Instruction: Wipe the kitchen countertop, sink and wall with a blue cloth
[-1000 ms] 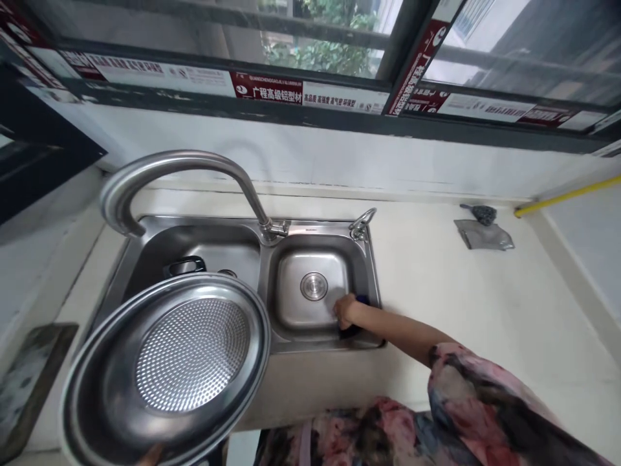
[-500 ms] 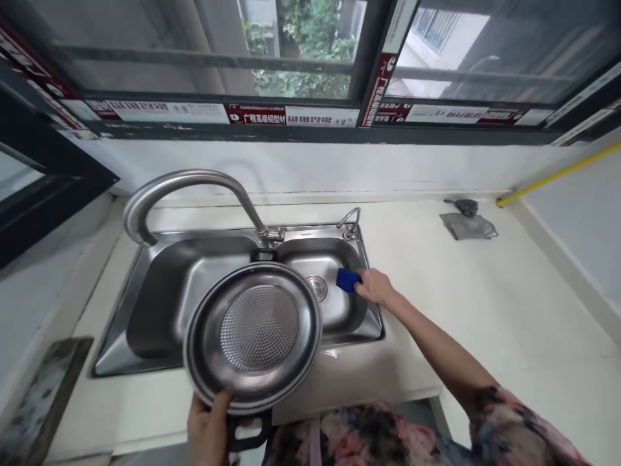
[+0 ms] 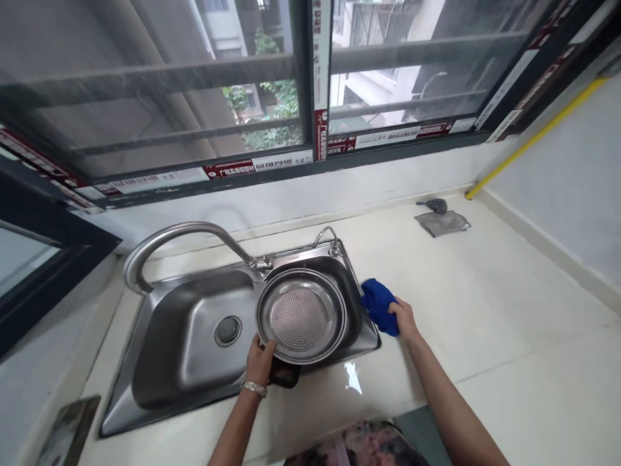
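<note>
A round steel pan [image 3: 299, 318] with a dimpled centre lies over the smaller right basin of the sink. My left hand [image 3: 261, 359] grips its near rim, thumb on top, beside the black handle [image 3: 285, 373]. In my right hand [image 3: 402, 317] is a blue cloth [image 3: 379, 306], pinched at its right end. The cloth spreads over the right edge of the sink and the counter beside it. The pan hides most of the right basin, drain included.
To the left is the larger basin [image 3: 194, 362] with its drain [image 3: 228, 331]. A curved faucet [image 3: 187, 228] arches over the sink's back left, and a small spout [image 3: 326, 234] stands at the back right. A grey cloth [image 3: 442, 222] and a dark scrubber [image 3: 437, 206] lie on the counter [image 3: 485, 285].
The pan has moved right and away from me, from in front of the sink to over the right basin. My right hand has brought the blue cloth out of that basin to its right edge.
</note>
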Demonstrator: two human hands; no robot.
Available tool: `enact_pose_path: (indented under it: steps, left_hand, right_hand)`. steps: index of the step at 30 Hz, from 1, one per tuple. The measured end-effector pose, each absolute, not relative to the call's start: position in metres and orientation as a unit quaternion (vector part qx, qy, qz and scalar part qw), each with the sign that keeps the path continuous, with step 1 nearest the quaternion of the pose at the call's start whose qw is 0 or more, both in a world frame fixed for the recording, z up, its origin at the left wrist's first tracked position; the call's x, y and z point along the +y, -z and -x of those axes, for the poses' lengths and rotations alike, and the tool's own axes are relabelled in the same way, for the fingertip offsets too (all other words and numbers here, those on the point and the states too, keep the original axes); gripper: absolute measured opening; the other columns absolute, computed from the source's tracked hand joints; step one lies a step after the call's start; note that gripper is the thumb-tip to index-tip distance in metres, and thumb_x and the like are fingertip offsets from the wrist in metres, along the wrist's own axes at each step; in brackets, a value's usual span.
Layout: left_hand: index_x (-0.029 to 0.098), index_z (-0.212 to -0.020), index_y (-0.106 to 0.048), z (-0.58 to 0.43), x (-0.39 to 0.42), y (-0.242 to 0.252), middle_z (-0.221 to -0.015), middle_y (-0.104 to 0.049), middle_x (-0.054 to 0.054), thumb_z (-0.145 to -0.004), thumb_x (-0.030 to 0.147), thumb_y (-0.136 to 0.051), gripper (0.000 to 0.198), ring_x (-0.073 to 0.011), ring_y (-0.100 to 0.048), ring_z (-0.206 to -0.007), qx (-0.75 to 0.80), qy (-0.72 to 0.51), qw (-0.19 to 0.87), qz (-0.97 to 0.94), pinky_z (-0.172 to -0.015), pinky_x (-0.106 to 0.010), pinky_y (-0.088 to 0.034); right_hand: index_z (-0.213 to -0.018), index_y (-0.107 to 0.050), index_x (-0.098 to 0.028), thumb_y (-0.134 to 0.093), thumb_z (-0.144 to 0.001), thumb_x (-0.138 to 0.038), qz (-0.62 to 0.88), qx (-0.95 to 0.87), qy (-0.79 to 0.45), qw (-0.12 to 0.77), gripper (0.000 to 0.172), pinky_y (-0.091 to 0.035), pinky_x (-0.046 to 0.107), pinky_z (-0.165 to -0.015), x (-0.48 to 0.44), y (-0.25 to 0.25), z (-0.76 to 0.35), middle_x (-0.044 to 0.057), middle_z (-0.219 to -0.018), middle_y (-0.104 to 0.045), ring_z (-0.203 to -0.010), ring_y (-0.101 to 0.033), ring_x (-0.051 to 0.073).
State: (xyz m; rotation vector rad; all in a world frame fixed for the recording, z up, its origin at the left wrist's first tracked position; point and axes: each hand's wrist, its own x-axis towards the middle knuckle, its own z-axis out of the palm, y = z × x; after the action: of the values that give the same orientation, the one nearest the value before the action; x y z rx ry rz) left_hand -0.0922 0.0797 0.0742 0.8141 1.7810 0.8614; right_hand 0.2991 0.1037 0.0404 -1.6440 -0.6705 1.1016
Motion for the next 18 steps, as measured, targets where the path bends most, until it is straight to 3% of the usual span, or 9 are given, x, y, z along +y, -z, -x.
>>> enact_pose_path:
  steps: [5, 13, 18]
  left_hand:
    - [0.014, -0.106, -0.061, 0.091, 0.108, -0.059, -0.085, -0.072, -0.009, -0.071, 0.041, -0.063, 0.044, -0.0299, -0.069, -0.089, 0.750, -0.287, 0.462, -0.377, -0.083, -0.042, -0.057]
    - [0.015, -0.118, -0.062, 0.069, 0.124, -0.025, -0.099, -0.072, -0.013, -0.082, 0.034, -0.064, 0.041, -0.0287, -0.068, -0.088, 0.758, -0.253, 0.498, -0.337, -0.061, -0.037, -0.060]
    - [0.015, -0.123, -0.060, 0.057, 0.127, -0.008, -0.101, -0.070, -0.014, -0.083, 0.035, -0.064, 0.045, -0.0284, -0.067, -0.089, 0.752, -0.243, 0.516, -0.331, -0.057, -0.034, -0.060]
  right_hand:
    - [-0.064, -0.053, -0.023, -0.053, -0.057, -0.033, 0.678, -0.267, -0.401, 0.556, 0.012, -0.034, 0.028, -0.048, 0.101, -0.026, -0.299, -0.005, -0.052, -0.045, -0.052, -0.039, 0.015]
    - [-0.076, -0.061, -0.019, -0.055, -0.062, -0.036, 0.675, -0.293, -0.370, 0.568, 0.023, -0.038, 0.028, -0.053, 0.095, -0.014, -0.297, -0.003, -0.060, -0.051, -0.059, -0.042, 0.016]
    - [-0.078, -0.062, -0.019, -0.056, -0.064, -0.038, 0.677, -0.304, -0.349, 0.572, 0.024, -0.038, 0.028, -0.058, 0.095, -0.009, -0.298, -0.004, -0.062, -0.051, -0.062, -0.043, 0.016]
